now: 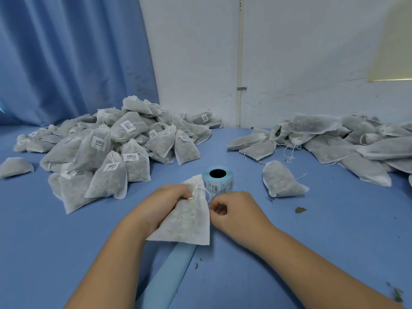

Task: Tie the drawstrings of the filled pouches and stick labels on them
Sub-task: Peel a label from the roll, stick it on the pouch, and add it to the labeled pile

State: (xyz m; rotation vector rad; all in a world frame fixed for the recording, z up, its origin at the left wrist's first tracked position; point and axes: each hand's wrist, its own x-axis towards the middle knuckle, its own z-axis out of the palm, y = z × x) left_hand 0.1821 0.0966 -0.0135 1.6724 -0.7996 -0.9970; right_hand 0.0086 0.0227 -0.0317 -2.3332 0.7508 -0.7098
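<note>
**Pouch in hand, string at the neck**

Hard to see first: the left hand's [166, 204] fingertips are buried behind the pouch [189, 221] neck. The drawstring [200, 190] is a thin loop, and I lose it at the right hand's [231, 210] fingertips. Print on the label roll [219, 179] is too small to read. The far right pouches are cut off by the frame edge. A pale shape at 2 o'clock is blurred, and I can't tell what it is.

Hands: the left one grips the pouch by its gathered neck, pouch body hanging toward 6 o'clock over a light-blue strip [169, 270]. The right one is curled, thumb and forefinger together at the pouch's right edge. I cannot tell if they pinch the string or only touch it.

Surface: blue counter [312, 237]. The label roll stands just beyond the pouch at 12 o'clock. The labelled pile [107, 148] is at 10 o'clock, the unlabelled pile [334, 139] at 2 o'clock. One loose pouch [281, 181] lies at 1 o'clock, with a leaf scrap [301, 210] near it. Blue curtain [66, 52] behind on the left, white wall [301, 52] with a pipe [239, 63] on the right.
</note>
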